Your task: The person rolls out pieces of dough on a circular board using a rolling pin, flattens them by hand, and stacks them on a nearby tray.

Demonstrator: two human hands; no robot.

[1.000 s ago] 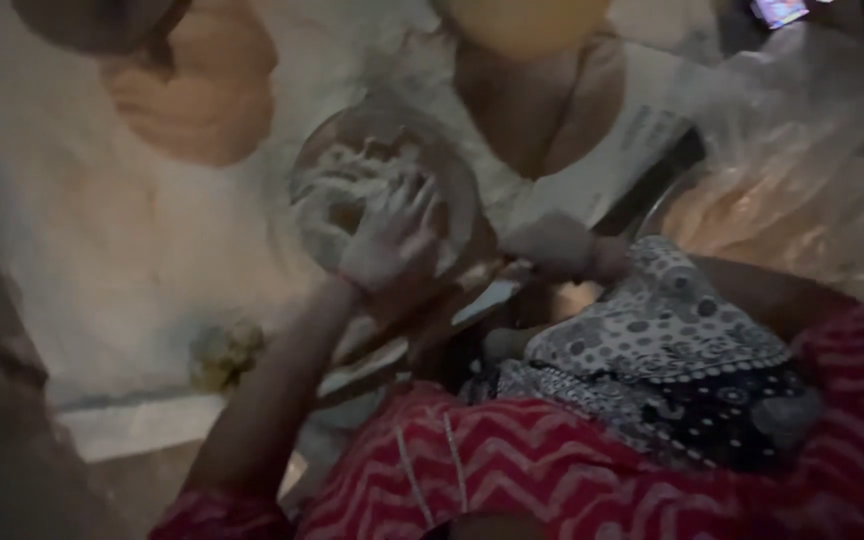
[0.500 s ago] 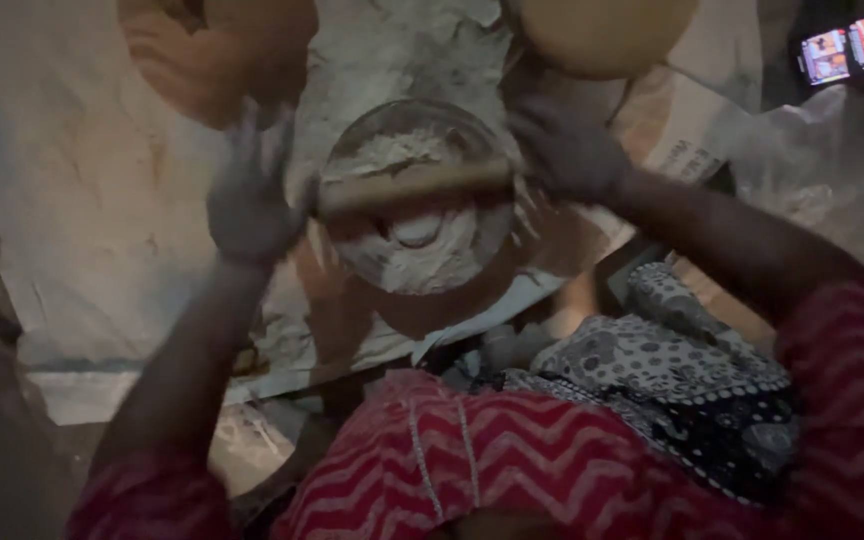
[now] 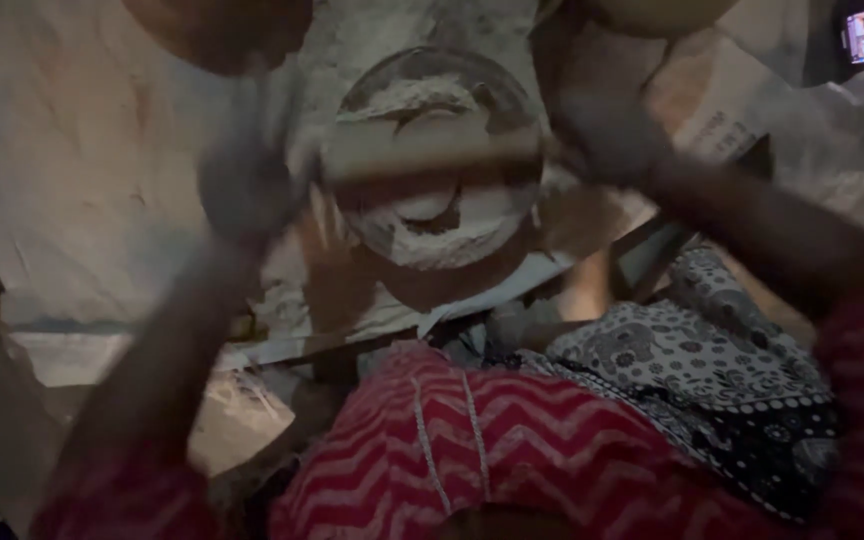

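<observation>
Listing by size: pale floured work sheet (image 3: 102, 200) spread beneath everything; my red zigzag-patterned clothing (image 3: 512, 450) along the lower edge; round rolling board (image 3: 432, 170) dusted with flour, centre top; wooden rolling pin (image 3: 432, 160) lying crosswise over that board. My left hand (image 3: 247, 185) sits at its left end, my right hand (image 3: 602, 125) at its right; blur hides whether either grip is closed.

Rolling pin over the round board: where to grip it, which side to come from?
Grip the rolling pin at its two ends, one hand per end, coming from above. It lies level and crosswise over the floured round board, so its middle must stay free. The left hand and right hand sit at those ends; blur hides the fingers.
</observation>
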